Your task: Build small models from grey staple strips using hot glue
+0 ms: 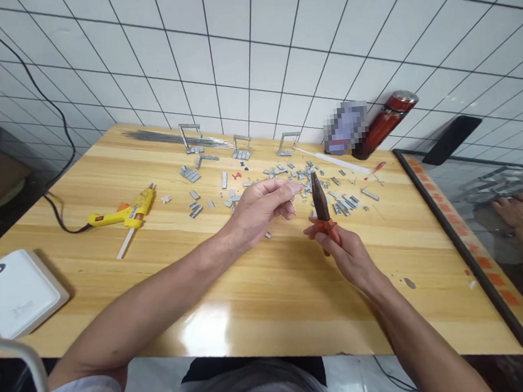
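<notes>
Over the middle of the wooden table [261, 299], my left hand [266, 204] is closed in a pinch; a tiny, thin piece shows at its fingertips, too small to make out. My right hand [346, 249] grips pliers [321, 206] with orange-red handles, their dark jaws pointing up and away, just right of my left fingertips. Beyond both hands lie scattered grey metal staple strips [347, 204]. Several small frames built of such strips stand along the back, one of them at the back left [191, 139]. A bundle of thin wires [156, 138] lies behind them.
A yellow glue gun [140, 208] and a white power bank [20, 293] lie on the left. A red thermos [386, 124] and a blurred object [345, 129] stand at the back right. On the right, a person's hand [522, 213] rests over metal pieces beyond a dark-framed edge [469, 263].
</notes>
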Demonstrator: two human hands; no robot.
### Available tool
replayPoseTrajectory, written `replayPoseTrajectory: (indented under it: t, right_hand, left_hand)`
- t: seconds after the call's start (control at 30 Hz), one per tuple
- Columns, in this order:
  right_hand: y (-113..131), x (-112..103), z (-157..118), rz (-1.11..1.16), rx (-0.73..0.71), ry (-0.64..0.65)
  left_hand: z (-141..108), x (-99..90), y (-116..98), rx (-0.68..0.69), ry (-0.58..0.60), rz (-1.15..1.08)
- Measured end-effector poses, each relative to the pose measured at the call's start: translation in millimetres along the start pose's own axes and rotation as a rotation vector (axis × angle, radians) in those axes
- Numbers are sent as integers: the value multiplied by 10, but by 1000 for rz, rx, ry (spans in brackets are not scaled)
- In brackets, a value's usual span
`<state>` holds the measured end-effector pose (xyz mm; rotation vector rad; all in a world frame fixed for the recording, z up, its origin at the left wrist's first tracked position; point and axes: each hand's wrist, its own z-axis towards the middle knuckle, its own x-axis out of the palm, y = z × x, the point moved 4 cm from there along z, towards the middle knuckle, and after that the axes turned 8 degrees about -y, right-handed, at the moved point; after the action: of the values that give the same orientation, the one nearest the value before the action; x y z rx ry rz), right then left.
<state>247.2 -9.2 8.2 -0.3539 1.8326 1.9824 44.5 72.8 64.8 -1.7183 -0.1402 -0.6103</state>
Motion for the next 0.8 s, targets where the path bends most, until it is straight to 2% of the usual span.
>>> replayPoseTrajectory:
  t: [0.13, 0.3, 0.43, 0.8]
  right_hand:
    - [-60, 26, -15, -62, 42, 52]
    - [-27, 2, -25, -195, -6, -30]
    - [34, 0, -29, -304, 4, -40]
    - [45, 64, -47, -342, 7, -21]
  left_hand:
    - [-9, 3, -1, 3, -8, 1]
    - [-16, 7, -3, -5, -12, -11]
    - [-8, 0, 10, -19, 0, -29]
    - [-11, 13, 21, -38, 22, -85]
